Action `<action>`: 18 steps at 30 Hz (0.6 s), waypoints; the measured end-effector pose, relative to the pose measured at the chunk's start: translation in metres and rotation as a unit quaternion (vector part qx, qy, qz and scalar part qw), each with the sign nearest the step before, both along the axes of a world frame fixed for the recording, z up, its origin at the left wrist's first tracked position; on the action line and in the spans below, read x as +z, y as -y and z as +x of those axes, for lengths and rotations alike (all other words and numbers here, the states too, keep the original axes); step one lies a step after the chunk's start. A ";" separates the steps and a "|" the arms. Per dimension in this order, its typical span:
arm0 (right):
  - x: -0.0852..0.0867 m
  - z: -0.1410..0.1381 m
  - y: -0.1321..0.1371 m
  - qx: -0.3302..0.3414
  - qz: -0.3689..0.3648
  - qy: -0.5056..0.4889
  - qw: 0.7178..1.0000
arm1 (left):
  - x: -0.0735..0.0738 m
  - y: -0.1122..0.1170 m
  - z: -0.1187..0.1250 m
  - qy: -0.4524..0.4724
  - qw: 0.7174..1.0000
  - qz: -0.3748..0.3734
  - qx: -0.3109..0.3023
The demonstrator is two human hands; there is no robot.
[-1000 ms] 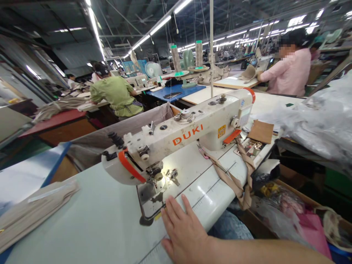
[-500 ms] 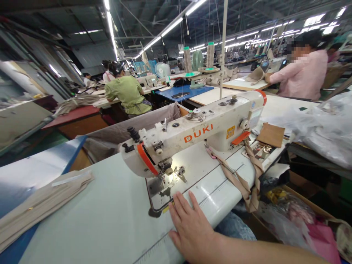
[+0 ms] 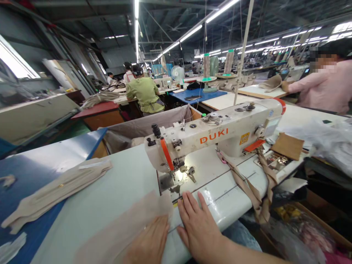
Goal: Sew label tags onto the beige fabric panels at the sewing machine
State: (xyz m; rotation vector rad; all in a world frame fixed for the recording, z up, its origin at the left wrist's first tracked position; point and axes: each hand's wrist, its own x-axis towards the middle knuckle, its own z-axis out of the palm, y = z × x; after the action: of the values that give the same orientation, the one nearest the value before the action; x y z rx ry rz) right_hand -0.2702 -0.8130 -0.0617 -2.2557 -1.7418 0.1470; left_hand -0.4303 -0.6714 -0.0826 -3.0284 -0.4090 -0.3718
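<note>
Orange "DUKI" (image 3: pixel 213 136) on machine (image 3: pixel 214 124); yellow label (image 3: pixel 244 138) unreadable. Right hand (image 3: pixel 200 224) open, flat on worktop (image 3: pixel 118 176); left hand (image 3: pixel 151 236) blurred at cloth (image 3: pixel 129 218), grip unclear. Scissors (image 3: pixel 221 157), strap (image 3: pixel 251 190) beside machine.

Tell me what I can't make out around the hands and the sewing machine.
- Left hand: blurred in the head view, so its grip on the pale cloth cannot be told.
- Pale cloth: smeared in the head view; its outline is unclear.
- Right hand: palm hidden from the head view by the back of the hand.
- Sewing machine: needle tip too small in the head view.
</note>
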 end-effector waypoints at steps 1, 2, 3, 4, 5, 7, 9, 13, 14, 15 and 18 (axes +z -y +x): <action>0.000 0.000 0.000 0.003 -0.004 0.003 1.000 | 0.000 0.003 0.002 0.010 1.000 -0.010 -0.013; 0.001 0.001 0.000 0.008 -0.010 0.006 1.000 | 0.001 0.005 0.002 0.022 0.999 -0.025 -0.019; 0.002 0.001 0.000 0.012 -0.017 0.010 1.000 | 0.004 0.006 0.001 0.038 0.998 -0.040 -0.016; 0.002 0.002 0.000 0.016 -0.024 0.013 1.000 | 0.008 0.004 -0.001 0.051 0.997 -0.054 -0.003; 0.002 0.003 0.000 0.019 -0.029 0.016 0.999 | 0.012 0.001 -0.003 0.058 0.996 -0.065 0.012; 0.001 0.005 0.000 0.020 -0.027 0.027 0.999 | 0.018 -0.008 -0.008 0.036 0.996 -0.080 0.033; -0.001 0.006 0.000 0.020 -0.009 0.044 0.999 | 0.023 -0.016 -0.010 -0.032 0.994 -0.096 0.049; -0.003 0.008 -0.002 0.081 0.098 0.105 0.986 | 0.033 -0.019 0.002 -0.140 0.975 -0.145 0.089; -0.004 0.008 -0.003 0.116 0.132 0.124 0.977 | 0.035 -0.018 0.007 -0.144 0.972 -0.156 0.096; -0.006 0.009 -0.005 0.152 0.159 0.143 0.965 | 0.038 -0.017 0.012 -0.144 0.971 -0.166 0.097; -0.021 0.011 -0.014 0.238 0.211 0.182 0.930 | 0.042 -0.016 0.019 -0.123 0.974 -0.173 0.082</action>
State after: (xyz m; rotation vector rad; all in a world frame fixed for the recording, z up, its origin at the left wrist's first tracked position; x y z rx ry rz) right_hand -0.2587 -0.7990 -0.0827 -1.5936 -2.2231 -0.5327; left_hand -0.4116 -0.6554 -0.0402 -3.2789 -0.7681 0.0975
